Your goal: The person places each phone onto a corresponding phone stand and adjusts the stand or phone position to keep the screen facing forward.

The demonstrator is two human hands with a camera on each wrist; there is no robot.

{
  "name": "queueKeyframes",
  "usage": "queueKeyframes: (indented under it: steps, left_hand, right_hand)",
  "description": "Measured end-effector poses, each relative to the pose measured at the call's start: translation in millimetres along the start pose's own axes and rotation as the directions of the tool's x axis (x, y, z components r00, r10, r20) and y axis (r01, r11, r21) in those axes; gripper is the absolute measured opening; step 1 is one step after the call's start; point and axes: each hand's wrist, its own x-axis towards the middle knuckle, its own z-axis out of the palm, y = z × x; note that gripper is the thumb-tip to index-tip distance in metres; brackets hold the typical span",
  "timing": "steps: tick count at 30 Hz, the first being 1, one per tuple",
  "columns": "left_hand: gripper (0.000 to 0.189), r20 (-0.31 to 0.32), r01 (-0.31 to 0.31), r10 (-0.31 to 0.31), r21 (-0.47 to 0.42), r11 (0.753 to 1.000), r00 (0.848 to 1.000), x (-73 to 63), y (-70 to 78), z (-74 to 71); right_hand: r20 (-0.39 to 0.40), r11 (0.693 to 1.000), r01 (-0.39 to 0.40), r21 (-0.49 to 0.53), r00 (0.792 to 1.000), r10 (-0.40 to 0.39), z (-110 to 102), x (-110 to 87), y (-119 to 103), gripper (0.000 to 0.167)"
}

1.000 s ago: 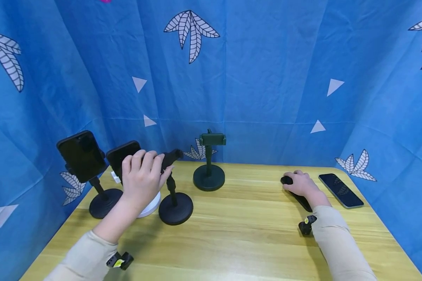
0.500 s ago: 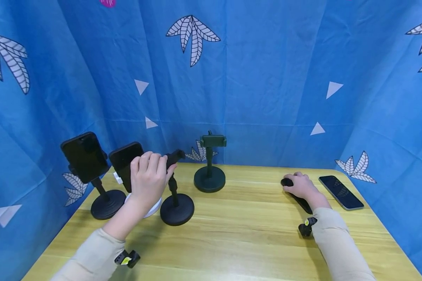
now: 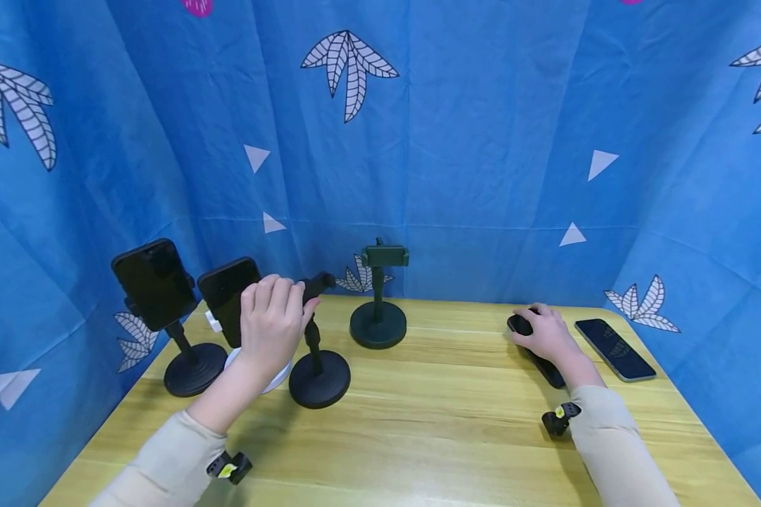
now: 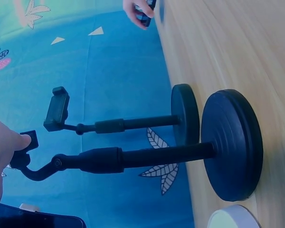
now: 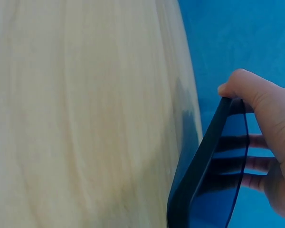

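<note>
My left hand point(image 3: 273, 320) grips the phone clamp point(image 3: 319, 284) at the top of a black phone stand point(image 3: 319, 380). In the left wrist view, the thumb lies on that clamp point(image 4: 32, 140), and the stand's jointed pole point(image 4: 104, 160) runs to its round base. Over at the right, my right hand point(image 3: 550, 334) holds a black phone point(image 3: 548, 370) by its far end, thumb on one edge and fingers on the other. The right wrist view has this phone point(image 5: 186, 192) tilted, its glossy face mirroring the fingers.
A dark green phone stand point(image 3: 378, 325) stands behind the black one. To the left are a phone point(image 3: 154, 285) on a black stand and another phone point(image 3: 228, 289) above a white base point(image 3: 277, 380). One more phone point(image 3: 615, 350) lies at the table's right edge.
My right hand has shifted its grip slightly, and the phone's far end has tilted up a little. The left hand stays on the clamp, while the head view has moved slightly.
</note>
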Motion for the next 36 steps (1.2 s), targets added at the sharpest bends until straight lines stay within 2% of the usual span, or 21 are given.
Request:
queueKeyframes:
  steps: [6,12,24,31,36]
  left_hand:
    - [0.043,0.0,-0.004,0.004,0.003,1.0,1.0,0.6,-0.3,0.1]
    - [0.045,0.004,-0.006,0.006,0.019,1.0,1.0,-0.6,-0.7,-1.7]
    - [0.049,0.02,0.015,-0.016,0.039,0.999,1.0,-0.4,-1.8,-4.5]
    - [0.049,0.012,0.052,-0.052,-0.018,0.998,0.999,-1.8,-1.4,-3.1]
    - [0.049,-0.006,0.077,-0.078,-0.057,0.995,0.997,-3.5,-1.0,-0.3]
  right_hand:
    - [-0.112,1.0,0.019,0.02,0.994,-0.017,-4.5,-7.1,-7.7,0.054]
    - [-0.221,0.999,0.045,0.03,0.975,-0.037,-4.7,-12.1,-15.4,0.053]
    - [-0.422,0.99,0.13,0.044,0.901,-0.1,-7.8,-14.2,-35.0,0.051]
    - [-0.509,0.982,0.183,0.035,0.849,-0.14,-10.8,-15.9,-45.9,0.052]
    - [-0.551,0.979,0.203,0.032,0.82,-0.152,-14.4,-16.4,-53.4,0.052]
